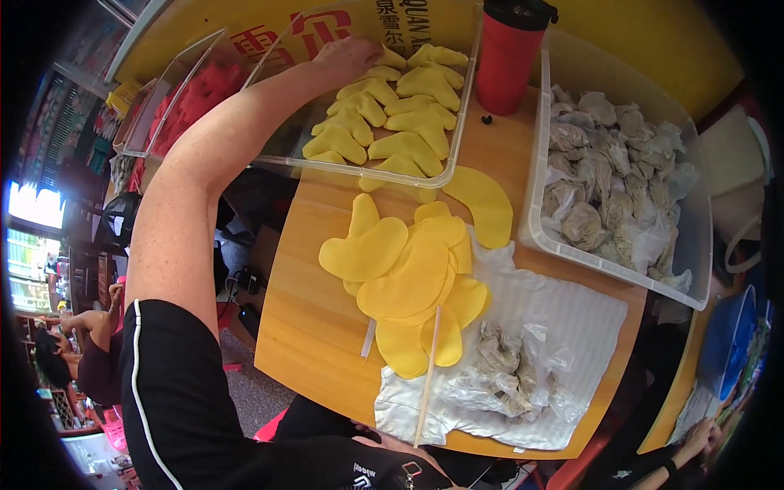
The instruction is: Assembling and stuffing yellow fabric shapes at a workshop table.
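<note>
My left arm stretches to the far side of a clear plastic bin (327, 166). My left hand (349, 59) is there with its fingers bent and closed on a yellow fabric piece (392, 57), the fingertips partly hidden. Folded, puffy yellow pieces (416, 118) lie in two rows in the bin. In front of it, flat curved yellow pieces (408, 269) make a loose pile on the wooden table. A thin pale stick (428, 376) lies across the pile's near end. At the table's near edge a patch of skin (396, 445) shows, perhaps my right hand, with its fingers hidden.
A second clear bin (535, 196) holds several grey bundles in thin plastic. More bundles (514, 367) lie on a white cloth (588, 327). A red tumbler (502, 65) stands between the bins; red pieces (196, 98) fill a far-left box. Another person's hand (702, 437) appears at lower right.
</note>
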